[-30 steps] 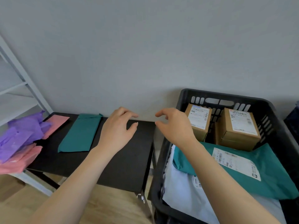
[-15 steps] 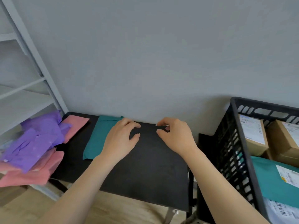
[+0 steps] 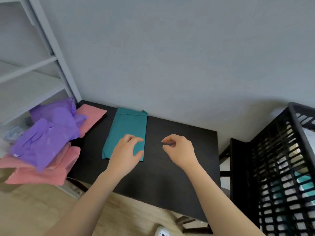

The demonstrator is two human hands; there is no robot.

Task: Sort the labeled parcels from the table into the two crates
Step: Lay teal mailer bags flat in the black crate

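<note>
The black crate (image 3: 272, 159) has parcels in it. A teal parcel (image 3: 129, 123) lies on the table (image 3: 179, 176). My left hand (image 3: 125, 151) is over it, my right hand (image 3: 179, 148) near; both loose, holding nothing.

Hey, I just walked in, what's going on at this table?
A person is sorting parcels bare-handed. Their left hand is over the near end of a teal mailer lying flat on the black table, fingers loosely curled, not gripping it yet. The right hand hangs empty over bare tabletop. A black crate at the right holds parcels. Purple bags and pink bags are piled at the left.
</note>
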